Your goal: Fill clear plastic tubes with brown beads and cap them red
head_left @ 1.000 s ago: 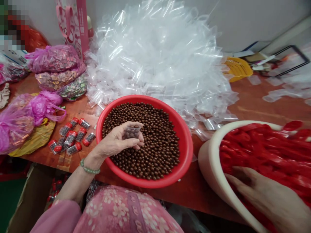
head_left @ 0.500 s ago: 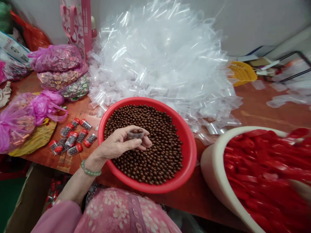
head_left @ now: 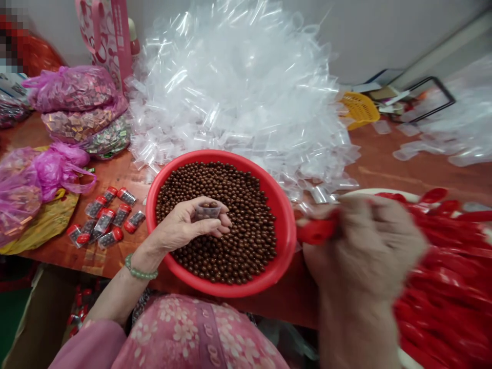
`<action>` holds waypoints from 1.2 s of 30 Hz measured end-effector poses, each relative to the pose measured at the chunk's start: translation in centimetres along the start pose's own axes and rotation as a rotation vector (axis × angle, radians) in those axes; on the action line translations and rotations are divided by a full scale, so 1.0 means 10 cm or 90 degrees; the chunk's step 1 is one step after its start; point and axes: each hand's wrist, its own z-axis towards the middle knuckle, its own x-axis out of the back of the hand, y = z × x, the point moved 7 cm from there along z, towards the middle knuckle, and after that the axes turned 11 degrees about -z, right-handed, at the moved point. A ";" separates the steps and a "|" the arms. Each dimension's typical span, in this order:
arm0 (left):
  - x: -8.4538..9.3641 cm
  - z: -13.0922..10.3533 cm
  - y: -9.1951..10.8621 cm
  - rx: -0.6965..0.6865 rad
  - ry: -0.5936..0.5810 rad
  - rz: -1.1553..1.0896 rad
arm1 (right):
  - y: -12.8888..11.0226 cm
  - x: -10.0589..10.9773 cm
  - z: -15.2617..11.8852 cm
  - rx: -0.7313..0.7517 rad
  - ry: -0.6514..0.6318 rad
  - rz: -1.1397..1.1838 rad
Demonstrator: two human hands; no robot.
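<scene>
My left hand (head_left: 192,223) is closed round a small clear plastic tube (head_left: 208,210), its mouth upward, with brown balls showing at the top. It hovers over a red basin (head_left: 286,256) of glossy brown chocolate balls (head_left: 234,256). To the right, my right hand (head_left: 369,246) is blurred by motion. Between its thumb and fingers is a red plastic cap (head_left: 317,231). The hand is in front of a whitish tub (head_left: 409,361) heaped with red plastic caps (head_left: 442,307), hiding part of it.
Clear empty tubes (head_left: 238,97) form a big pile behind the basin. On the left lie several filled red-capped tubes (head_left: 103,221), near pink bags (head_left: 77,97) of small wrapped pieces. A yellow basket (head_left: 359,110) stands back right. Below the table edge is an open box (head_left: 42,318).
My right hand has come up out of the tub of red caps with one cap, moving left towards the basin. My left hand still holds the filled tube over the basin.
</scene>
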 end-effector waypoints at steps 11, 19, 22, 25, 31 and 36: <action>0.11 -0.03 -0.06 -0.027 0.135 0.019 | -0.11 -0.97 -0.40 0.063 -0.160 -0.008; 0.22 -0.02 -0.13 -0.043 0.134 -0.054 | -0.39 -0.98 -0.67 0.659 -0.192 -0.259; 0.26 -0.02 -0.11 -0.063 0.144 -0.102 | -0.43 -1.02 -0.76 0.775 -0.299 -0.287; 0.28 -0.04 -0.07 -0.072 0.145 -0.124 | -0.41 -1.04 -0.80 0.801 -0.383 -0.327; 0.25 -0.02 -0.09 -0.008 0.098 -0.088 | -0.39 -1.02 -0.66 0.668 -0.476 -0.297; 0.23 -0.02 -0.10 0.027 0.081 -0.031 | -0.24 -1.00 -0.32 0.340 -0.462 -0.165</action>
